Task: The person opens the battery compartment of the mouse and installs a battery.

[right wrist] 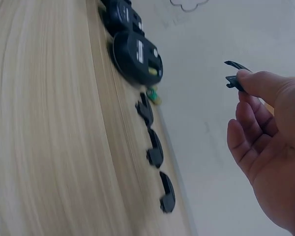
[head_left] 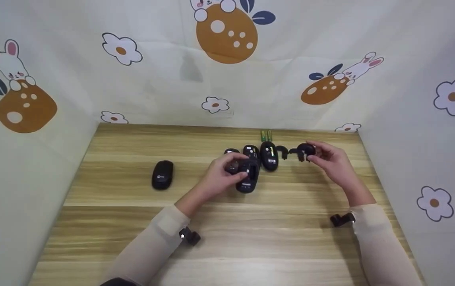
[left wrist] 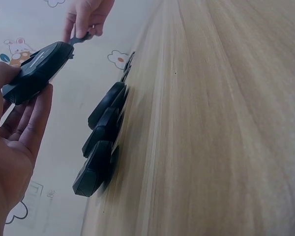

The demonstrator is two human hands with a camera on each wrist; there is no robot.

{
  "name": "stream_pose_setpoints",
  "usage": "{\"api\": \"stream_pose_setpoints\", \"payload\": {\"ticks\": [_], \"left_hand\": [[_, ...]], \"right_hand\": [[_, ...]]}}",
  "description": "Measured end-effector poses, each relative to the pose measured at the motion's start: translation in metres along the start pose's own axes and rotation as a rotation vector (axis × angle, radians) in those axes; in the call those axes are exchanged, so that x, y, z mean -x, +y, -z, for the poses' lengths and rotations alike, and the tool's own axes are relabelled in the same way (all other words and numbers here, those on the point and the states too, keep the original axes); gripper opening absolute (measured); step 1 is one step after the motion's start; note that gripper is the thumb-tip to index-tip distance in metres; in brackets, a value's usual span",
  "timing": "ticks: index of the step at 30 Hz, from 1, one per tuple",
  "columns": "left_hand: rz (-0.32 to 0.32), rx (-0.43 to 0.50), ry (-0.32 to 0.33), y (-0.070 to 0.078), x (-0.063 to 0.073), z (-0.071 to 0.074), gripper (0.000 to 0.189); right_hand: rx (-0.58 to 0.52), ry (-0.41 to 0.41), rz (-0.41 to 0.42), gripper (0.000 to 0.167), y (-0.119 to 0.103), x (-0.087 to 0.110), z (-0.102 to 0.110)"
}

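Note:
My left hand (head_left: 216, 179) grips a black computer mouse (head_left: 248, 185), underside up, with its battery compartment uncovered. In the left wrist view this mouse (left wrist: 42, 69) is raised off the table, thumb on one side and fingers on the other. Further right, my right hand (head_left: 335, 165) pinches a small black battery cover (right wrist: 236, 83) between thumb and fingers, above the table. Below it, three similar covers (right wrist: 156, 150) lie in a row. Beside the held mouse, three more black mice rest in a row, the rightmost mouse (head_left: 269, 157) bottom up.
Two green batteries (head_left: 266, 136) lie behind the rightmost mouse. Apart on the left, another black mouse (head_left: 162, 174) sits top side up on the wooden table (head_left: 251, 238). Patterned cloth walls (head_left: 163, 91) enclose the table at the back and both sides.

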State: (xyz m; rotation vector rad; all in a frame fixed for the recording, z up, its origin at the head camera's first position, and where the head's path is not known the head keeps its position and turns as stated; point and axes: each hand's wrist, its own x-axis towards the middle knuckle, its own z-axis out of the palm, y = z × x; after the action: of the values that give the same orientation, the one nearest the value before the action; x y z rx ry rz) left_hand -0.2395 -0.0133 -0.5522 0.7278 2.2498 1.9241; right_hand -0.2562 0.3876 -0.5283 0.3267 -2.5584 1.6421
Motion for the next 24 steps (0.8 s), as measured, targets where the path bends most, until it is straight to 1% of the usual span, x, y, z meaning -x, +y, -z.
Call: {"api": "stream_pose_setpoints", "payload": {"ticks": [4, 7, 9, 13, 16, 20, 24], "left_hand": [[-0.002, -0.007, 0.001, -0.001, 0.0, 0.001, 0.047], [-0.008, -0.006, 0.001, -0.001, 0.0, 0.001, 0.046], [-0.011, -0.01, 0.0, -0.001, 0.001, 0.001, 0.045], [-0.005, -0.015, -0.002, 0.0, 0.001, 0.001, 0.045], [0.0, -0.023, -0.002, 0.001, 0.001, 0.002, 0.046], [-0.004, -0.027, 0.002, 0.001, 0.001, 0.002, 0.047], [0.001, -0.021, 0.002, 0.001, 0.0, 0.002, 0.046]], "right_hand": [[0.032, 0.007, -0.024, 0.048, 0.009, 0.0, 0.012], [0.079, 0.018, -0.04, 0.048, 0.013, -0.001, 0.019], [0.107, 0.02, -0.051, 0.048, 0.013, 0.0, 0.023], [0.146, 0.006, -0.063, 0.047, 0.001, 0.003, 0.03], [0.167, -0.007, -0.055, 0.046, -0.002, 0.005, 0.036], [0.203, -0.017, -0.066, 0.046, 0.003, 0.005, 0.046], [0.222, -0.014, -0.111, 0.047, 0.007, 0.004, 0.054]]}}
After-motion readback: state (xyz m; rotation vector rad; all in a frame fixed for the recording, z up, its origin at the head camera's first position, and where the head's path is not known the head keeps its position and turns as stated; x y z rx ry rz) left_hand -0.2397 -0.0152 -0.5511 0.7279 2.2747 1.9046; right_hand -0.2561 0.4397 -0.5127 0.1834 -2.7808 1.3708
